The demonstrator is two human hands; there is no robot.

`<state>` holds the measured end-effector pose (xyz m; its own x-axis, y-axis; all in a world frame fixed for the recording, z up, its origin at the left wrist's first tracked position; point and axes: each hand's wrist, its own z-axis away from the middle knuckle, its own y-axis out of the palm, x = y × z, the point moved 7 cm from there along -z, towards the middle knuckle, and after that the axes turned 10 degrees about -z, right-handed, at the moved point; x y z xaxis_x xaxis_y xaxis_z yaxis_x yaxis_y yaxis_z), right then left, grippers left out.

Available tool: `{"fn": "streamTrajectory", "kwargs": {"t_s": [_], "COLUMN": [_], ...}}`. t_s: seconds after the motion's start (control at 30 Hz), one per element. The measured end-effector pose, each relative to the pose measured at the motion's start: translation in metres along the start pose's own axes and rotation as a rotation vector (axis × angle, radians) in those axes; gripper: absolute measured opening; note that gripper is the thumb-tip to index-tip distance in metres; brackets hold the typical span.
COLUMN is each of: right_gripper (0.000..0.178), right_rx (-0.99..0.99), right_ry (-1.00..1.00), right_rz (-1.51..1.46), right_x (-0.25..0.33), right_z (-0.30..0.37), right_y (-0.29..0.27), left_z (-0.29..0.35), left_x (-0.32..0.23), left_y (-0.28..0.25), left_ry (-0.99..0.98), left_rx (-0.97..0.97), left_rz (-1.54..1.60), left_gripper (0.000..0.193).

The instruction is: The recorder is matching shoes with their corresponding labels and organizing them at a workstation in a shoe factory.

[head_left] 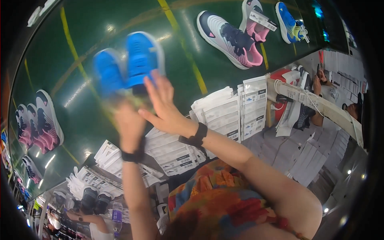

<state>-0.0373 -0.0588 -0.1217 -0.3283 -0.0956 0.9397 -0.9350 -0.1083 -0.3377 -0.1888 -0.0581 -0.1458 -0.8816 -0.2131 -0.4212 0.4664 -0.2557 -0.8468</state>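
Blue shoes held up over green floor

Blue shoes (128, 66), a pair, are blurred, side by side, up in front of me above the green floor (120, 24) with its yellow lines. My left hand (129, 122) sits right under the left shoe, fingers curled up against it; looks like a clenched grip on the shoe, but blur hides the fingertips. My right hand (164, 106) is flat and spread, fingers straight, palm against the lower edge of the right shoe; grip released, touching only. Black wristbands on both wrists.

Around: white boxes (236, 110) stacked in rows just right of my right wrist, more flat white boxes below my hands. A navy-and-pink shoe (230, 38) lies on the floor up right, well apart from my hands, with another pink shoe (253, 20) and a small blue-and-yellow shoe (291, 24) beyond it. A pink-and-navy pair (40, 124) lies at far left. Another person's hand (317, 84) shows at right by more white boxes. My patterned orange shirt (218, 198) fills the bottom centre.
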Motion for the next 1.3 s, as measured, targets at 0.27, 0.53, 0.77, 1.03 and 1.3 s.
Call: {"fn": "streamTrajectory", "kwargs": {"t_s": [0.27, 0.53, 0.77, 1.03, 1.3], "right_gripper": [0.048, 0.016, 0.025, 0.025, 0.023], "right_rx": [0.034, 0.204, 0.373, 0.403, 0.403], "right_ry": [-0.125, -0.508, 0.383, 0.528, 0.405], "right_rz": [0.327, 0.183, -0.377, -0.469, -0.278], "right_x": [-0.015, 0.022, 0.019, 0.009, 0.019], "right_z": [-0.023, -0.101, -0.103, -0.093, -0.093], "right_y": [-0.069, -0.061, -0.064, -0.066, -0.066], "left_z": [0.02, -0.042, -0.027, -0.02, -0.02], "left_x": [-0.031, -0.053, -0.052, -0.051, -0.05], "left_y": [-0.029, -0.074, -0.105, -0.096, -0.097], "left_ry": [0.204, 0.369, -0.064, -0.216, -0.223], "left_rx": [-0.495, -0.245, 0.135, 0.197, 0.216], "left_rz": [-0.04, 0.19, 0.516, 0.563, 0.503], "left_gripper": [0.045, 0.019, 0.018, 0.024, 0.023]}}
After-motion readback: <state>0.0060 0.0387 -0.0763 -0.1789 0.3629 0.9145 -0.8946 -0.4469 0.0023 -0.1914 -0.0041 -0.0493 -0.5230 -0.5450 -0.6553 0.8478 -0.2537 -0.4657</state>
